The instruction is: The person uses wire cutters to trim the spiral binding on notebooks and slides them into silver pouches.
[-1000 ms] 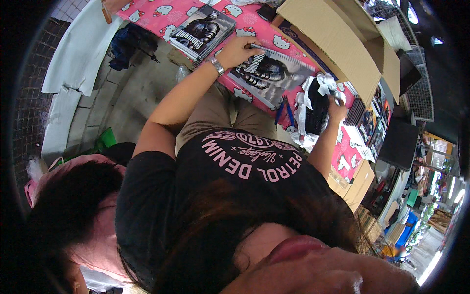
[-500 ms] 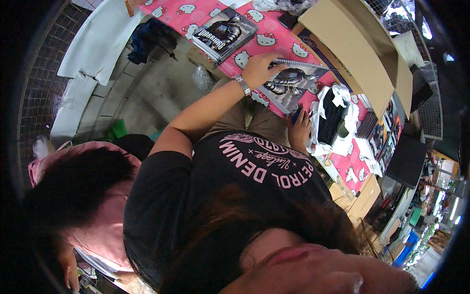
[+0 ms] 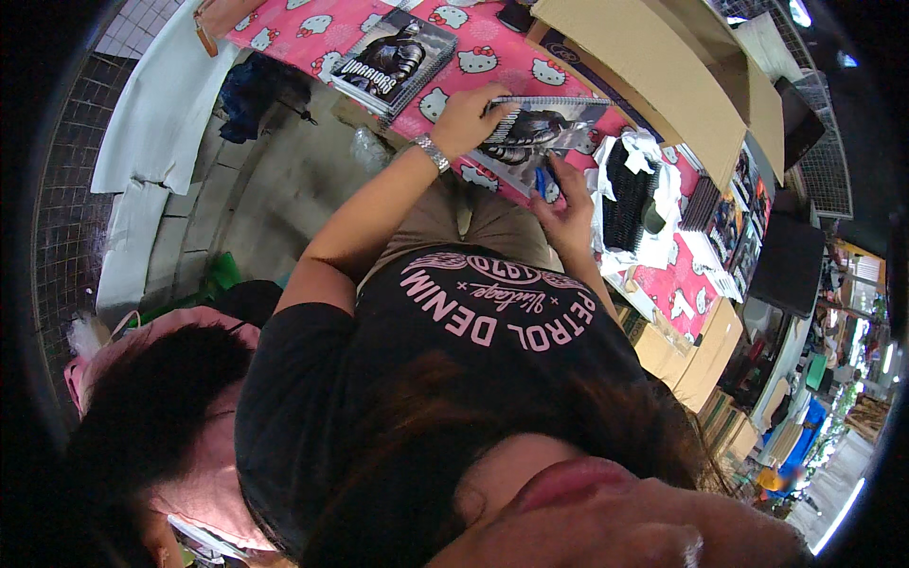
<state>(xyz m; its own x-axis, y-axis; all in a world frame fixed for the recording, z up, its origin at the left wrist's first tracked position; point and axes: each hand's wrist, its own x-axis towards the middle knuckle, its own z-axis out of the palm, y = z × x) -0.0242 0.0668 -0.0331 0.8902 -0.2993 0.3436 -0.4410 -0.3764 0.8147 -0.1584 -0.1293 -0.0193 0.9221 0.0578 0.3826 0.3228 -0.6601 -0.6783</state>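
Note:
A spiral notebook (image 3: 544, 133) with a dark armoured-figure cover lies on the pink patterned tabletop (image 3: 478, 62), its wire binding along the far edge. My left hand (image 3: 471, 118) is closed on its left end, fingers curled over the cover near the binding. At the near right side of the notebook is my right hand (image 3: 565, 206), closed around a small blue-handled tool (image 3: 542, 182). The tool's working end is too small to make out. To the right of that hand, a bundle of black wire coils (image 3: 625, 204) rests in crumpled white wrapping (image 3: 653, 227).
Stacked notebooks (image 3: 398, 59) with a similar cover sit at the left. An open cardboard box (image 3: 644, 57) stands along the far right side. More printed covers (image 3: 748, 222) lie beyond the coils. Another person in pink (image 3: 204, 426) is close at my left.
My right hand has moved left and away from me, from the table edge onto the notebook, bringing the blue tool. My left hand stays on the notebook. The whole view has shifted slightly.

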